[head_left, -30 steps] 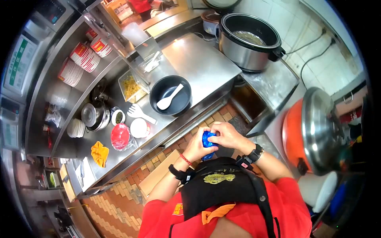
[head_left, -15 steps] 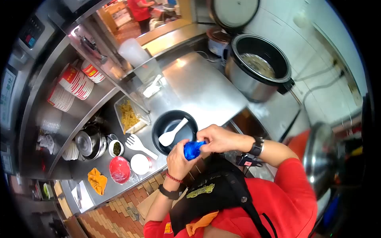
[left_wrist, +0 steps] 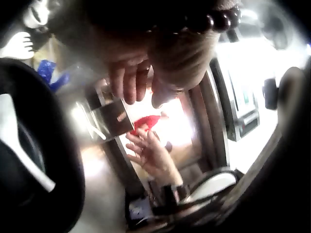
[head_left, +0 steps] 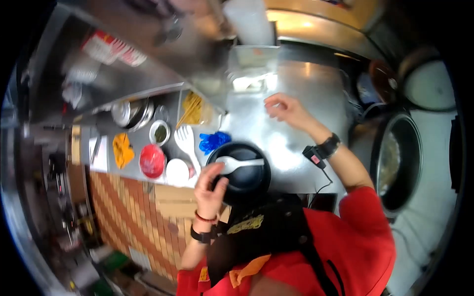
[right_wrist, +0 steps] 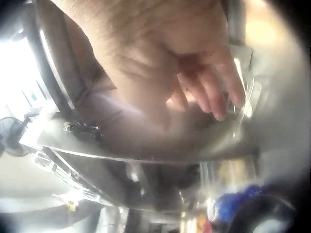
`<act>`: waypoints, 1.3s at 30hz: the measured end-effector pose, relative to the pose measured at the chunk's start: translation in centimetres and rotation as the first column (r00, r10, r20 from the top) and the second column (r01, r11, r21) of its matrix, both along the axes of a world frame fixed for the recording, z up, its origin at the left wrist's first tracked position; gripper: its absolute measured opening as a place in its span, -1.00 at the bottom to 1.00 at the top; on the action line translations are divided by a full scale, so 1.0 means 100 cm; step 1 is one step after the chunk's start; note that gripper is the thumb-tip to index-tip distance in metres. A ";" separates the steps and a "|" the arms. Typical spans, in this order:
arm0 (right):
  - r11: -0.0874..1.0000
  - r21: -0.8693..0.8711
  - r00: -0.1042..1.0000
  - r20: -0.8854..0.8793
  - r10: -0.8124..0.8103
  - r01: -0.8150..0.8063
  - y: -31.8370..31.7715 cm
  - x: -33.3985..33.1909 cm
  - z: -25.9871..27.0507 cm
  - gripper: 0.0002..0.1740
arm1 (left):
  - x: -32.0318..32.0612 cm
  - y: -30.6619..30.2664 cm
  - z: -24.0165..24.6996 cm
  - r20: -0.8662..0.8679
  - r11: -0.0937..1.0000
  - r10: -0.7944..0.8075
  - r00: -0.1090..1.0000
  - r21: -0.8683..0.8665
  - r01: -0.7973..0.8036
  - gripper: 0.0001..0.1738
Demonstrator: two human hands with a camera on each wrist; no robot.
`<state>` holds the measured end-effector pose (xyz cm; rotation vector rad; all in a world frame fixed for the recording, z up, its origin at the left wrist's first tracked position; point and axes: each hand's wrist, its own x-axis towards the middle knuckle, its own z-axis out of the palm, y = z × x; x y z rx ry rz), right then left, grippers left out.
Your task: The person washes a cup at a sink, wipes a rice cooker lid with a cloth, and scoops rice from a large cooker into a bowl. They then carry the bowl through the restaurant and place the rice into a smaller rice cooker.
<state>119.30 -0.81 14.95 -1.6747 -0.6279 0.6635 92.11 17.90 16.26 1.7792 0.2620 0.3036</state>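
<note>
The left hand (head_left: 210, 190) hovers at the near left edge of a black bowl (head_left: 247, 185), fingers loosely bent and holding nothing. Over the steel counter, right of the bowl, the right hand (head_left: 291, 112) is raised with nothing in it; its relaxed fingers (right_wrist: 211, 92) show in the right wrist view. A white rice paddle (head_left: 242, 163) lies in the bowl. The crumpled blue item (head_left: 214, 142) rests on the counter against the bowl's far left side, touched by neither hand. Beside it lies a white fork-shaped utensil (head_left: 186, 143).
Left along the counter (head_left: 291, 167) are a white tub (head_left: 177, 171), a red bowl (head_left: 152, 161), a small bowl of green bits (head_left: 159, 132) and an orange cloth (head_left: 122, 150). A container of yellow food (head_left: 195, 109) stands behind. A large cooker (head_left: 414, 163) is at right.
The blue item has left the hands and lies on the counter. The hands have moved apart, the right one out over the counter. The head view has turned.
</note>
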 end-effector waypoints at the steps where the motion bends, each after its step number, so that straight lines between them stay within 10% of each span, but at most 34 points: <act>1: 1.000 -0.004 0.999 -0.043 0.005 -0.005 0.007 0.005 -0.005 -0.67 | -0.003 0.002 0.010 -0.015 0.988 0.137 0.991 -0.072 -0.137 -0.53; 5: 0.967 -0.057 0.962 0.107 0.251 -0.246 0.053 0.023 -0.040 -0.77 | -0.030 0.026 0.006 -0.061 0.905 0.421 0.905 -0.039 -0.424 -0.59; 10: 0.771 -0.064 0.580 0.620 0.528 -0.633 0.128 0.014 -0.104 -0.59 | -0.052 0.010 -0.011 -0.126 0.787 0.607 0.784 -0.041 -0.616 -0.70; 14: 0.612 -0.170 0.404 0.611 0.680 -0.773 0.166 -0.007 -0.136 -0.42 | -0.082 -0.006 -0.029 -0.202 0.739 0.659 0.724 -0.004 -0.674 -0.74; 17: 0.619 -0.231 0.439 0.525 0.729 -0.751 0.172 -0.021 -0.164 -0.65 | -0.100 -0.015 -0.042 -0.396 0.598 0.730 0.558 -0.025 -0.801 -0.76; 24: 0.723 -0.392 0.616 0.379 0.690 -0.569 0.052 0.053 -0.128 -0.80 | -0.132 -0.001 -0.076 -0.489 0.610 0.670 0.558 -0.065 -0.790 -0.77; 26: 0.799 -0.326 0.841 0.019 0.540 -0.505 -0.008 0.109 -0.110 -0.81 | -0.149 0.006 -0.085 -0.533 0.641 0.636 0.559 -0.039 -0.766 -0.83; 30: 0.950 -0.190 0.968 0.004 -0.251 0.247 -0.071 0.203 -0.049 -0.94 | -0.177 0.015 -0.105 -0.537 0.671 0.655 0.532 0.089 -0.736 -0.83; 39: 0.847 -0.044 0.846 0.094 -0.525 0.530 0.011 0.398 -0.059 -0.56 | -0.179 -0.013 -0.071 -0.593 0.613 0.675 0.440 0.120 -0.781 -0.65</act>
